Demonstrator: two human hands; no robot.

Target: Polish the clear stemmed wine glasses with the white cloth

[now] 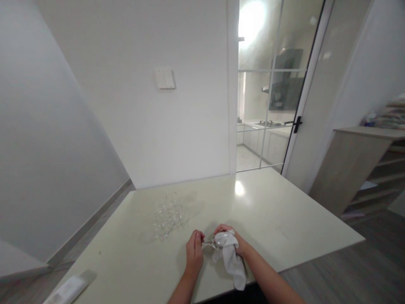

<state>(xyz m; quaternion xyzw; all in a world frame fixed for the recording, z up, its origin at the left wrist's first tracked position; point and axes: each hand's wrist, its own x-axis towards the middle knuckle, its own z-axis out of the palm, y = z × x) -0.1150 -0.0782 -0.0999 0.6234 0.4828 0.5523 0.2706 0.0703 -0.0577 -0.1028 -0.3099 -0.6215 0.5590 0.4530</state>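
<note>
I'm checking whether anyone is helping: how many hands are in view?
2. The left hand holds the stemmed glass at its stem end; the right hand is at its bowl with the white cloth. No others show.

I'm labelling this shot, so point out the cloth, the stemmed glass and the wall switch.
Cloth [233,262], head view: its hanging part.
Stemmed glass [217,242], head view: its bowl.
Wall switch [165,79], head view: its front face.

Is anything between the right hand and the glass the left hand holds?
Yes: a white cloth is bunched between the right hand and the bowl of the glass. Whether that hand also touches bare glass, I cannot tell.
</note>
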